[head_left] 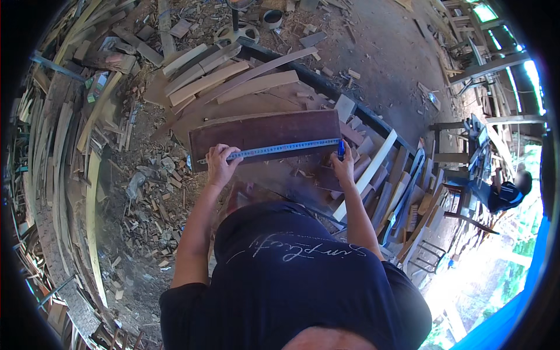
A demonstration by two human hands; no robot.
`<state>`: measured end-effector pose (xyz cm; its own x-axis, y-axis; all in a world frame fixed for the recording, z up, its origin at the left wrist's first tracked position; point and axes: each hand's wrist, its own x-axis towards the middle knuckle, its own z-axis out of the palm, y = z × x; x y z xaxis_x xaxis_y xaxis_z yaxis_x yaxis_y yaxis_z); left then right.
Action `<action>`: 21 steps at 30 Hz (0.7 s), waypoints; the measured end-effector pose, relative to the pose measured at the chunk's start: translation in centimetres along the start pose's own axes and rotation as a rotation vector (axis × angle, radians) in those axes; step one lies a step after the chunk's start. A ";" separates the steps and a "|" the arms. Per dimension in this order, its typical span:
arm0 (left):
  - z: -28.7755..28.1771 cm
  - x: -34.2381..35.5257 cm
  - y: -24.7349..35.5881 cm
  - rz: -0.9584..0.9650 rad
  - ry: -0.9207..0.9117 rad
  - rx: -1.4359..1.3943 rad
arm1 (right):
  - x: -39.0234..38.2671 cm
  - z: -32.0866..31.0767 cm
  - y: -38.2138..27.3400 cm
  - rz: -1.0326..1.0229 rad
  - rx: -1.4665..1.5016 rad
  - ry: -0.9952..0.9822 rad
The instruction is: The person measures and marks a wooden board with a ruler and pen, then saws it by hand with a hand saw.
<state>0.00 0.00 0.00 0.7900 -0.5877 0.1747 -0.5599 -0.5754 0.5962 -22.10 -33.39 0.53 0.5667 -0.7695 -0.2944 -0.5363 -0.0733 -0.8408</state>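
Note:
A wide reddish-brown board (265, 129) lies crosswise in front of me. Along its near side stretches the pale blade of a tape measure (286, 147), running from one hand to the other. My left hand (221, 163) pinches the blade near the board's left end. At the right end, my right hand (344, 162) is closed around the blue tape measure case, of which only a part shows between the fingers.
Cut planks (256, 87) lie beyond the board, and a stack of boards (382, 175) is to the right. Long timbers (58, 175) line the left side. Wood scraps (169, 181) litter the ground. A round container (272, 19) stands far ahead. Another person (508, 192) is at the far right.

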 end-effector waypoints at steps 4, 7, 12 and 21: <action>0.2 0.1 0.2 0.006 0.017 -0.013 | 0.0 0.1 0.3 -0.036 0.004 0.031; 0.2 0.1 0.2 0.016 0.024 -0.010 | 0.0 0.2 0.5 -0.051 0.019 0.034; -0.1 0.1 0.2 0.037 0.011 0.006 | -0.2 0.3 0.0 -0.016 0.002 0.039; 0.0 -0.1 0.1 0.030 0.025 0.010 | -0.2 0.1 -0.2 0.056 -0.016 -0.012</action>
<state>-0.15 0.02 0.07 0.7785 -0.5909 0.2118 -0.5861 -0.5634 0.5823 -22.07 -33.16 0.68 0.5426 -0.7653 -0.3462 -0.5772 -0.0403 -0.8156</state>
